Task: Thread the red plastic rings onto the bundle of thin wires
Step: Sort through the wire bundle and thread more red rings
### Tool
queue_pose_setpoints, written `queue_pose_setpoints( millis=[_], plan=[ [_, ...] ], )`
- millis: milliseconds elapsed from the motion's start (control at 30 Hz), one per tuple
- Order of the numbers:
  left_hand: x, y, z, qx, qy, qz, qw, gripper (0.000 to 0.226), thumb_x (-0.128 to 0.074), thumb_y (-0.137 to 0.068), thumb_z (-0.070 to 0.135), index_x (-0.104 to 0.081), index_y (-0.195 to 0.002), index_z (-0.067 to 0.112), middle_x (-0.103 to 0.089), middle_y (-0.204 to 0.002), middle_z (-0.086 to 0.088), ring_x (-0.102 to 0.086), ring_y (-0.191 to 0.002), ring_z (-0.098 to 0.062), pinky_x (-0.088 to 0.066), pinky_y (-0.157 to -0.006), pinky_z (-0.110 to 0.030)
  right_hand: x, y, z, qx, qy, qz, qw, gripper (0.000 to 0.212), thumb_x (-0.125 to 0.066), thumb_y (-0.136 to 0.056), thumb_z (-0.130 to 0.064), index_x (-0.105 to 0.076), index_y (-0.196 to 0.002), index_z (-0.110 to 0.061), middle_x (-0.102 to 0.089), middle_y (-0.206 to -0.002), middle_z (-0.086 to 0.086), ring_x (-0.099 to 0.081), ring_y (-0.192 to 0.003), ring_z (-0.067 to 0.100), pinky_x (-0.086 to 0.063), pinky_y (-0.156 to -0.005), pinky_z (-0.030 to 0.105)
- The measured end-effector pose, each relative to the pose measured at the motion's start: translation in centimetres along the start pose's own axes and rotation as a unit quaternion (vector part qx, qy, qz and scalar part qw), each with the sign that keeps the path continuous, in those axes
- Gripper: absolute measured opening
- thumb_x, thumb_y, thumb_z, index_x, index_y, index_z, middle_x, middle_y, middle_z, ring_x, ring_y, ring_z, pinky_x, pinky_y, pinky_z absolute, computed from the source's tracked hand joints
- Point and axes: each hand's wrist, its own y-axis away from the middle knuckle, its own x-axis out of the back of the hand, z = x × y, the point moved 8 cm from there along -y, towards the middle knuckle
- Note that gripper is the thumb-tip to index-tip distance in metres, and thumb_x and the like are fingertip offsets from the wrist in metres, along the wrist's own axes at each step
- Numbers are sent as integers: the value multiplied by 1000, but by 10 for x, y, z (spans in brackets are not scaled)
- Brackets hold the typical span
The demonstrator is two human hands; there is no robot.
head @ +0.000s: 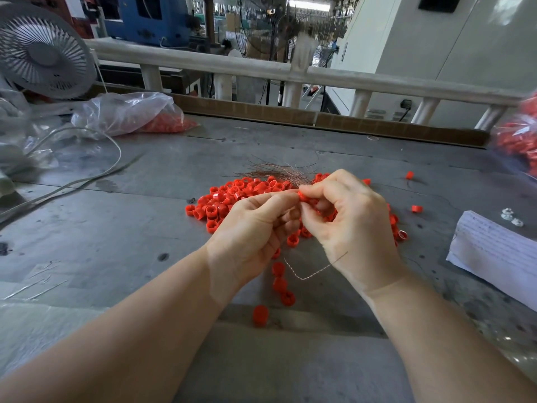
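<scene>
fingers (303,189) pinch smooth red ring (304,196); thin coppery wires (279,173), possibly threaded

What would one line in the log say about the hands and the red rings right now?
left hand: pinches wire | right hand: pinches red ring | ring pile: on table | wire bundle: behind pile

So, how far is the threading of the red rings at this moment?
Done: a few strung rings hang below the hands. In hand: both the left hand and right hand pinch one red ring at the wire bundle. Left: the big loose ring pile on the table.
</scene>
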Motion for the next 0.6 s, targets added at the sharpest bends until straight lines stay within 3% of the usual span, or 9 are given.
queue_pose_setpoints(
  millis=[267, 433, 600],
  plan=[
    [0, -1, 0, 4, -5, -2, 1000, 18, -55, -89, 5, -65, -75, 2, -55, -56, -1, -52, -46, -3, -49, -51, -11, 1, 1, -6, 29, 58, 12, 998, 9, -68, -74, -2, -70, -81, 2, -58, -70, 10, -48, -67, 13, -41, -66, 21],
    [4, -2, -2, 13, 19, 20, 1000, 17, -56, -88, 3, -66, -74, 2, -52, -61, -5, -51, -49, -5, -49, -51, -12, -4, 1, 2, -9, -8, -12, 1000, 13, -69, -76, -1, -72, -90, -1, -62, -79, 7, -58, -70, 19, -48, -66, 27],
    [4, -2, -5, 18, 10, 26, 999, 24, -57, -87, 2, -68, -65, 4, -50, -64, -6, -49, -48, -5, -48, -50, -12, -7, 1, 13, -61, -49, -21, 997, 16, -72, -71, -3, -71, -87, -8, -58, -78, -1, -53, -63, 12, -45, -62, 18]
  ],
)
